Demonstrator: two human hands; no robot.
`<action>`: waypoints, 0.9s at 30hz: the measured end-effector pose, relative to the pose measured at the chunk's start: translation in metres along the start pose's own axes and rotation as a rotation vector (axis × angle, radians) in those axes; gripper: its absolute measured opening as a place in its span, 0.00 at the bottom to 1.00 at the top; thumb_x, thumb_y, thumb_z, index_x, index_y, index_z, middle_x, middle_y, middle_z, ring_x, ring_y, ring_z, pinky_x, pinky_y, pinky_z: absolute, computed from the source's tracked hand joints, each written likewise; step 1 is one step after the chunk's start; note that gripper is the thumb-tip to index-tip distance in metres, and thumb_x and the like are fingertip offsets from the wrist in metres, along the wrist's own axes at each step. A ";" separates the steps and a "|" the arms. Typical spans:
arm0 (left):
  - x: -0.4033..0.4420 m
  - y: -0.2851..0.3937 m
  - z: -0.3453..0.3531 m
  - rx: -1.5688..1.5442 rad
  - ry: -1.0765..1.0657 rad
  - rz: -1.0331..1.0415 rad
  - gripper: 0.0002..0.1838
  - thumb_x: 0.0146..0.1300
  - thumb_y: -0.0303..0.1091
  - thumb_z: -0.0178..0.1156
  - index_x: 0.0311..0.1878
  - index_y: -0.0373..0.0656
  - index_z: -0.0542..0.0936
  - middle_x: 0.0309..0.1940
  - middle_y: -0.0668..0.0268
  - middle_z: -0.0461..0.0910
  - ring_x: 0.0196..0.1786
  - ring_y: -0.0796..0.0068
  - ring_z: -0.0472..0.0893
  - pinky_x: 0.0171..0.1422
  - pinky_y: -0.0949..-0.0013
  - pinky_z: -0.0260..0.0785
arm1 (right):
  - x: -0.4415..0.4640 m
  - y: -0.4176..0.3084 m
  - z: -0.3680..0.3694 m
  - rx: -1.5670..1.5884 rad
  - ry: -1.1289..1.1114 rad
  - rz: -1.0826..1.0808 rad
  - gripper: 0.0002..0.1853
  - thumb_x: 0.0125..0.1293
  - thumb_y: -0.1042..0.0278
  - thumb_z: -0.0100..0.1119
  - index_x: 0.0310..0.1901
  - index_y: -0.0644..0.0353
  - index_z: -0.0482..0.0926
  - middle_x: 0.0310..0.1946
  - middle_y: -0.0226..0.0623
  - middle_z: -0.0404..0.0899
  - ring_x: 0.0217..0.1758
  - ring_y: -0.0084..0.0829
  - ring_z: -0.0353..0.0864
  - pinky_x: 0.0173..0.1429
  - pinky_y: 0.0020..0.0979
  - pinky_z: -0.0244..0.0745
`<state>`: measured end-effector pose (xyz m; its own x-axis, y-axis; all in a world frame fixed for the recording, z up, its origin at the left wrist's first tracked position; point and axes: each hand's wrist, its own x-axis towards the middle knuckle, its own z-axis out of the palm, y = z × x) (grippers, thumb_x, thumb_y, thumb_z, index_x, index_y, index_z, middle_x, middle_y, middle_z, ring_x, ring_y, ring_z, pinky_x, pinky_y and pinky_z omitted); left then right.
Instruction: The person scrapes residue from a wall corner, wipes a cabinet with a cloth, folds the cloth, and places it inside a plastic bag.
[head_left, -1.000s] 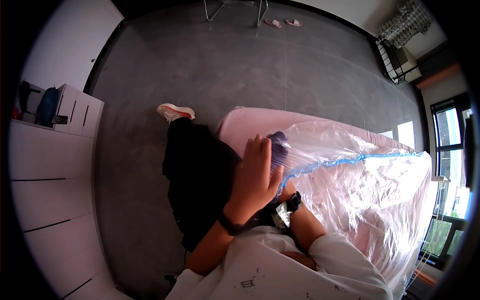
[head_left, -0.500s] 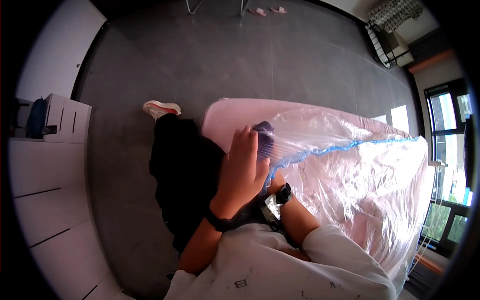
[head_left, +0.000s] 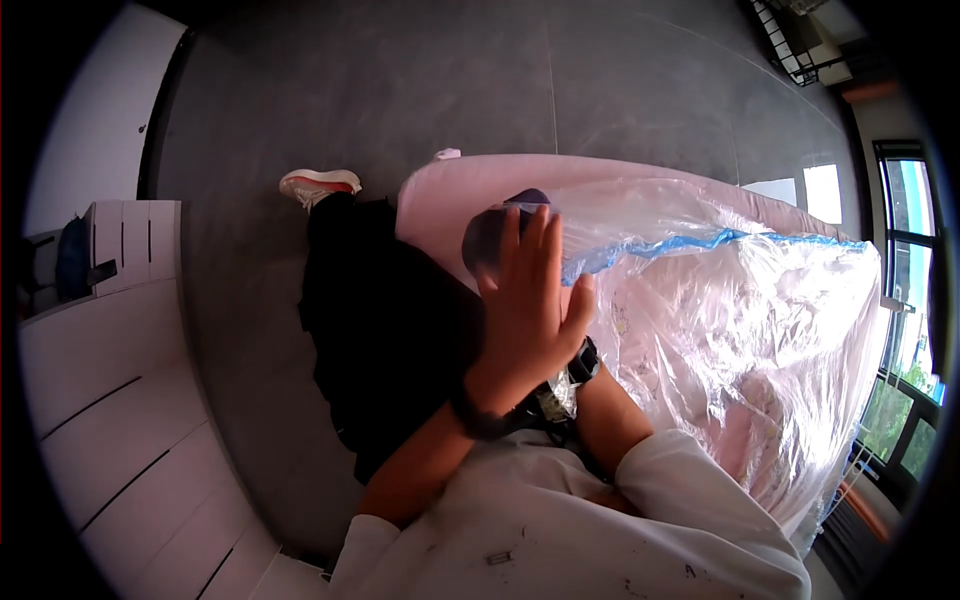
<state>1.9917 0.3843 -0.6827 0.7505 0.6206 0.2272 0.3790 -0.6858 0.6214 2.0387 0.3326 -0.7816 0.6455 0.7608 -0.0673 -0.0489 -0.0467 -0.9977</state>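
Observation:
My left hand (head_left: 530,290) is open, its fingers stretched out over a dark purple rounded thing (head_left: 490,235) whose kind I cannot make out. Clear plastic sheeting (head_left: 720,310) with a gathered blue edge (head_left: 690,242) reaches close to those fingers. It spreads, wrinkled and shiny, over a pink padded surface (head_left: 440,195) with a rounded corner, like a mattress. My right forearm comes in from the lower right, with a black watch (head_left: 585,362) at the wrist. Behind the left hand, my right hand is mostly hidden, and its fingers do not show.
My leg in black trousers (head_left: 370,320) stretches out left of the pink surface, ending in a light shoe (head_left: 320,185). White drawers (head_left: 110,420) line the left side. A window (head_left: 905,300) is at the right, and grey floor (head_left: 380,90) lies beyond.
My left hand has shifted right and its fingers have spread. More of the dark purple thing shows. The view has tilted down, and the slippers at the top have left it.

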 end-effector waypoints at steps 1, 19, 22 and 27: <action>0.008 -0.008 0.005 0.004 0.001 0.009 0.33 0.63 0.40 0.53 0.67 0.32 0.61 0.67 0.45 0.62 0.72 0.42 0.58 0.65 0.42 0.56 | 0.004 0.000 0.000 -0.007 0.017 -0.013 0.23 0.75 0.54 0.42 0.64 0.59 0.64 0.52 0.39 0.76 0.52 0.36 0.77 0.60 0.33 0.72; 0.061 -0.078 0.006 -0.008 -0.313 -0.235 0.42 0.49 0.46 0.69 0.69 0.49 0.65 0.70 0.52 0.59 0.68 0.35 0.61 0.52 0.43 0.68 | 0.056 0.043 0.011 0.267 0.080 0.394 0.14 0.72 0.65 0.46 0.54 0.62 0.70 0.50 0.39 0.72 0.54 0.34 0.72 0.59 0.35 0.68; 0.080 -0.109 0.016 -0.166 -0.312 -0.305 0.43 0.46 0.47 0.71 0.68 0.51 0.66 0.71 0.52 0.57 0.69 0.35 0.59 0.56 0.37 0.62 | 0.046 0.049 0.019 0.049 0.141 0.503 0.14 0.72 0.65 0.45 0.54 0.62 0.71 0.49 0.39 0.73 0.53 0.34 0.72 0.58 0.34 0.68; 0.075 -0.114 0.004 -0.264 -0.401 -0.300 0.46 0.41 0.46 0.73 0.68 0.55 0.66 0.72 0.50 0.56 0.71 0.35 0.56 0.59 0.31 0.57 | 0.014 0.041 0.023 -0.136 0.191 0.647 0.14 0.73 0.64 0.45 0.53 0.62 0.71 0.47 0.38 0.73 0.52 0.33 0.72 0.57 0.34 0.68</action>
<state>2.0070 0.5073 -0.7389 0.7971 0.5454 -0.2590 0.4980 -0.3514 0.7928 2.0281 0.3566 -0.8230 0.6427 0.4255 -0.6372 -0.3817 -0.5433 -0.7478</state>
